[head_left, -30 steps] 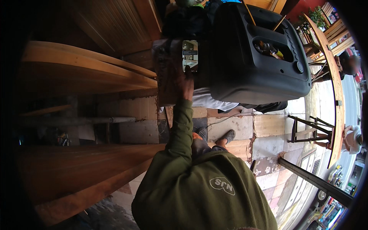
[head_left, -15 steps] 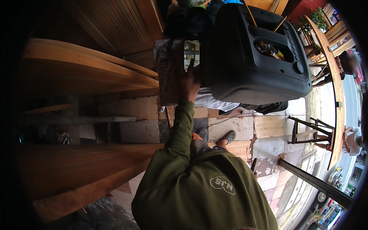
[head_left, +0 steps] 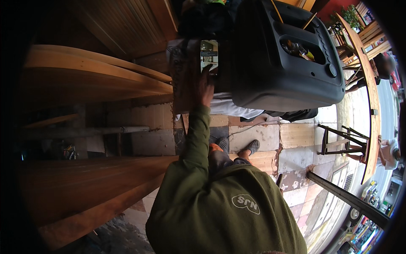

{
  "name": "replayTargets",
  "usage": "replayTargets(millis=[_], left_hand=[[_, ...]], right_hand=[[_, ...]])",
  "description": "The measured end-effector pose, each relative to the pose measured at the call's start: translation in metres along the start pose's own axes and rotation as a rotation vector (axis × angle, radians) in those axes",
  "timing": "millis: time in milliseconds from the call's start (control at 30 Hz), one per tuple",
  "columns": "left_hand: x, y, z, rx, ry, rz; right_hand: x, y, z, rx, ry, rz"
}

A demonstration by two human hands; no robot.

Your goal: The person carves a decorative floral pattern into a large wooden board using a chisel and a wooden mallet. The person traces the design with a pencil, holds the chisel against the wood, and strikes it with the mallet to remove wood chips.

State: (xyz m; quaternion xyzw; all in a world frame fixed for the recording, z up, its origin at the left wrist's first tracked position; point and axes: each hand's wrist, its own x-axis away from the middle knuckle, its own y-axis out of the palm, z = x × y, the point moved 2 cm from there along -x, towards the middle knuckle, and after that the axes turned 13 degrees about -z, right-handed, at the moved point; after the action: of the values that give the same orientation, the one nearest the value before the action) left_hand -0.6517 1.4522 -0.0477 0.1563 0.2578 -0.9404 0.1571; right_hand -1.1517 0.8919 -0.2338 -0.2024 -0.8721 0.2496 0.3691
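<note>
A lit phone (head_left: 209,47) lies face up on a dark surface beside a large black speaker-like box (head_left: 270,80). My left hand (head_left: 206,89) reaches forward to it, one finger stretched over the lower part of the screen; whether it presses the glass cannot be made out. Nothing shows in this hand, and its other fingers are in shadow. My right hand is hidden behind my green-sleeved body; a thin dark object (head_left: 279,179) sticks out by my right side.
Wooden panels (head_left: 97,70) stand at the left. The black box carries two thin sticks and small items in its recess. At right, a long plank (head_left: 372,110) rests near a dark trestle (head_left: 342,142), with people beside it. A metal bar (head_left: 347,199) crosses the lower right.
My left hand has turned a little and stays by the phone's lower end. A dark box shows more plainly on the screen. The view has shifted slightly.
</note>
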Motion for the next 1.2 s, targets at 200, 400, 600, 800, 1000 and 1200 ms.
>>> replayTargets(millis=[200,400,600,800,1000,1200], left_hand=[[-0.068,-0.056,0.042,-0.519,0.338,0.177],[-0.043,-0.053,0.042,-0.252,0.155,0.140],[-0.003,-0.042,0.030,-0.173,0.056,0.112],[0.004,-0.039,0.024,-0.209,0.025,0.111],[0.004,-0.039,0.018,-0.303,0.045,0.134],[0.007,-0.017,0.021,-0.488,0.059,0.051]], right_hand=[[0.017,-0.011,-0.038,-0.018,0.068,-0.061],[0.011,-0.013,-0.020,-0.006,0.037,-0.040],[0.012,-0.011,-0.022,0.125,0.050,-0.016],[0.019,-0.013,-0.046,0.016,0.060,-0.076],[0.009,-0.009,-0.026,0.085,0.076,-0.067],[-0.005,0.002,0.018,-0.167,-0.100,-0.017]])
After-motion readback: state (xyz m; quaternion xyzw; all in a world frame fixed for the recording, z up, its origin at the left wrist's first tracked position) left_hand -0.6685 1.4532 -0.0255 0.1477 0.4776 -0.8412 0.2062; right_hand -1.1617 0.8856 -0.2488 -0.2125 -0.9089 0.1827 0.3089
